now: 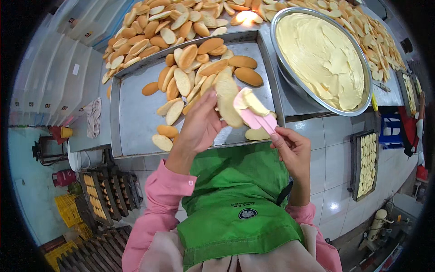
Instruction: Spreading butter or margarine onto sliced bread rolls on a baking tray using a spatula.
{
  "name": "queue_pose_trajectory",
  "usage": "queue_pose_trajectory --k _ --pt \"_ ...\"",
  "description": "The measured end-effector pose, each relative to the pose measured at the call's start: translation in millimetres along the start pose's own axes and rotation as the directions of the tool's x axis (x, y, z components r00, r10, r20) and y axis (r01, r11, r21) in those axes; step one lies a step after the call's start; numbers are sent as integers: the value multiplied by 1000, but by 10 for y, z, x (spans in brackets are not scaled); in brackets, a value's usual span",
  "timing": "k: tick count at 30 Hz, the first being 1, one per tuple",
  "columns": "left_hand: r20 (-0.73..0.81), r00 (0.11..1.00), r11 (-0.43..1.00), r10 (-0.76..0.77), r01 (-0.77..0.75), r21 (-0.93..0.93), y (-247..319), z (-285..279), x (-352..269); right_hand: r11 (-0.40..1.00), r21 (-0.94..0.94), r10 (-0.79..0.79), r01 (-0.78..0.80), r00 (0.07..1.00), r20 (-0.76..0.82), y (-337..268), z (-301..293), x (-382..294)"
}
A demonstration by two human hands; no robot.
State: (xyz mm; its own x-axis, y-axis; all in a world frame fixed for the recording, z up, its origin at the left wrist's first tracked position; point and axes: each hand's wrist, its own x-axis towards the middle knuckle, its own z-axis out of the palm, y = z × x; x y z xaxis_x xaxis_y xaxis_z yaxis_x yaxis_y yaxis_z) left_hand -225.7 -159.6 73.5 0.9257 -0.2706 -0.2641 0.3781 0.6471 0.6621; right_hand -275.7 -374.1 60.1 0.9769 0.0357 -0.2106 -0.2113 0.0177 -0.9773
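Note:
My left hand [200, 125] holds a flat oval slice of bread [227, 98], its pale cut face turned up, above the metal tray. In my right hand [292, 144] is a pink plastic spatula [260, 119], gripped by its handle. A lump of pale yellow cream [253, 102] sits on the spatula's blade, just right of the slice. Below both hands lies the shallow metal tray [139, 125], with halved oval bread pieces [182, 81] heaped in it. Another cut piece [256, 134] lies near the tray's front edge, partly hidden by the spatula and my right hand.
A large metal bowl of yellow cream [323, 61] stands right of the tray. Bread halves [149, 30] are piled behind it. Stacked clear plastic bins [51, 74] and a cloth [93, 117] are at left. A filled tray [365, 165] is at right, near a person's arm [421, 125].

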Motion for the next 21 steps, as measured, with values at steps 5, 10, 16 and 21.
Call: queue_pose_trajectory --k 5,10,16,21 --pt "32 999 999 12 -13 43 -66 -29 -234 995 -87 -36 40 998 48 45 82 25" --pt "14 999 999 48 -48 9 -69 -157 -237 941 -281 -223 190 970 -92 59 156 44" --pt "32 999 1000 20 -21 5 -111 -183 -231 914 -93 -395 396 918 25 157 326 94" --pt "23 997 997 79 -79 -24 -102 -261 -238 773 -352 -532 527 842 91 244 188 117"
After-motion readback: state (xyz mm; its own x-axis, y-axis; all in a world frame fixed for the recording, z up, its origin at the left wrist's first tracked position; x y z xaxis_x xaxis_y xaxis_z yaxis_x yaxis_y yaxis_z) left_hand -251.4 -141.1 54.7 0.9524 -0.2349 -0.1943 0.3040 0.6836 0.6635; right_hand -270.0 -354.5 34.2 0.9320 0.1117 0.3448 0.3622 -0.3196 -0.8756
